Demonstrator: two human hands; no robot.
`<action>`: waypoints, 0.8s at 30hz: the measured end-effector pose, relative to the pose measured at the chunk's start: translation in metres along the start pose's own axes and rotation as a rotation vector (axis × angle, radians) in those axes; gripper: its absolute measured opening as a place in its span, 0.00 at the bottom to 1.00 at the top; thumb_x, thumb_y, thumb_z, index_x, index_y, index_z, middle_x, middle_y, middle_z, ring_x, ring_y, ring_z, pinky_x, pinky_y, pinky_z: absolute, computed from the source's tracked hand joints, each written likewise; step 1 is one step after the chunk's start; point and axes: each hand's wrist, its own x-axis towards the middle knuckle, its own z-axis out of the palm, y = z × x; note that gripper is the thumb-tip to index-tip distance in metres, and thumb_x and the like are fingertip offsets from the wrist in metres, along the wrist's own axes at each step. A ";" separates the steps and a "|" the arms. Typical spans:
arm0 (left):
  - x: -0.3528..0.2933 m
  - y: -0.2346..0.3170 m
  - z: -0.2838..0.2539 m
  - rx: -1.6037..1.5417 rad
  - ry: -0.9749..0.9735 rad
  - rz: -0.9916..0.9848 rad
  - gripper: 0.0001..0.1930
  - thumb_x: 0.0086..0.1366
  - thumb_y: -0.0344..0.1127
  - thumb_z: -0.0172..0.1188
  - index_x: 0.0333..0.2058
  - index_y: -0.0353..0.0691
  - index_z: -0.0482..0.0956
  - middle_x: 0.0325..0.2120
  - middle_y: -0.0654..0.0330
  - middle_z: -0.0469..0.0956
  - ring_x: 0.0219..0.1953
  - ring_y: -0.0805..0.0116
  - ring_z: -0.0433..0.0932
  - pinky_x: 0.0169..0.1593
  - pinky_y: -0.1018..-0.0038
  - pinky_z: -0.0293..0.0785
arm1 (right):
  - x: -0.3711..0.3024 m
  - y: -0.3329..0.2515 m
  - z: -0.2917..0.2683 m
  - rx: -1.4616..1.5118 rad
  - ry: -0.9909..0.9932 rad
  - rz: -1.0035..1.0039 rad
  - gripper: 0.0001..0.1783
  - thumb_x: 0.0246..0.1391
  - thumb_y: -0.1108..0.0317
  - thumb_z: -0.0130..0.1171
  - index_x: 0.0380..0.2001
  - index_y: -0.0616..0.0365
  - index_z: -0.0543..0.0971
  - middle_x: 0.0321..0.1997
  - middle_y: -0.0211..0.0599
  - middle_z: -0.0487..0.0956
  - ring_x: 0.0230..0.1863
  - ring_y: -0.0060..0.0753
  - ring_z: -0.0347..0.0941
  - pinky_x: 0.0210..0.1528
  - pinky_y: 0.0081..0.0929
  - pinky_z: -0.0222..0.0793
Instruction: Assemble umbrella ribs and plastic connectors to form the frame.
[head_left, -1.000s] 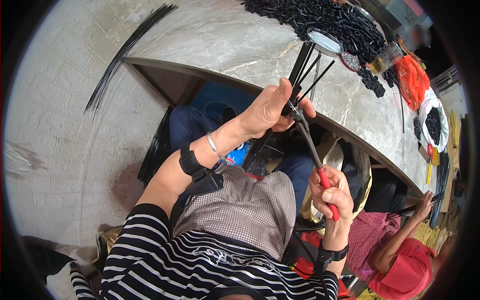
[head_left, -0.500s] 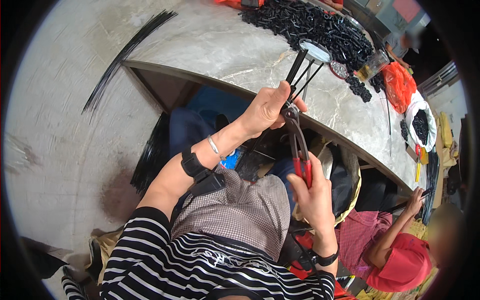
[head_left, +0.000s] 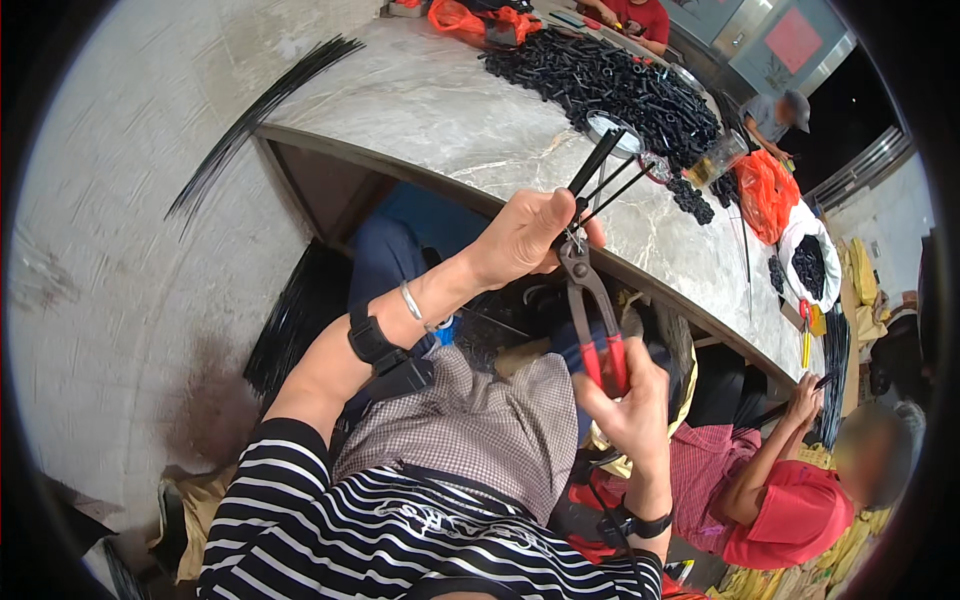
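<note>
My left hand [head_left: 520, 235] is closed around a small bundle of black rods [head_left: 598, 163], which fan out up and to the right over the table edge. Wire-like silvery strands show where the rods meet below the fingers. Red-handled pincers [head_left: 590, 300] are in my right hand [head_left: 635, 402], with the fingers wrapped about the grips. Their jaws touch the lower end of the bundle, right beside my left fingers. The two handles stand apart. What exactly lies between the jaws is too small to make out.
A grey stone-topped table [head_left: 420, 90] curves across, bearing a heap of short black tubes [head_left: 610, 80], a round mirror [head_left: 615, 132] and an orange bag [head_left: 767, 195]. Long black rods [head_left: 265, 125] overhang its left end. A co-worker in red [head_left: 790, 510] sits close at right.
The pincers' handles have spread wider apart, and the jaws have tilted at the bundle. My left hand keeps its grip. The whole view has shifted slightly, showing more beyond the table.
</note>
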 end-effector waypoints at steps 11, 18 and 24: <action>0.009 -0.010 -0.007 -0.025 0.024 -0.005 0.39 0.64 0.69 0.37 0.28 0.35 0.79 0.10 0.71 0.64 0.11 0.85 0.57 0.16 0.83 0.49 | 0.013 -0.002 0.008 0.560 -0.188 0.169 0.25 0.62 0.69 0.51 0.61 0.62 0.61 0.35 0.38 0.80 0.27 0.25 0.77 0.32 0.23 0.74; 0.015 -0.012 -0.017 0.264 0.045 0.017 0.45 0.57 0.77 0.34 0.26 0.35 0.80 0.12 0.70 0.66 0.13 0.84 0.61 0.18 0.86 0.53 | 0.025 0.001 0.001 0.276 -0.226 0.172 0.25 0.61 0.68 0.52 0.59 0.61 0.62 0.29 0.44 0.79 0.27 0.33 0.78 0.30 0.31 0.72; 0.020 -0.020 -0.017 0.300 0.021 0.025 0.46 0.57 0.78 0.34 0.25 0.34 0.80 0.11 0.70 0.66 0.13 0.84 0.62 0.18 0.85 0.53 | 0.033 0.011 0.003 0.020 -0.136 0.106 0.18 0.60 0.69 0.53 0.51 0.64 0.65 0.26 0.52 0.77 0.30 0.57 0.77 0.30 0.36 0.69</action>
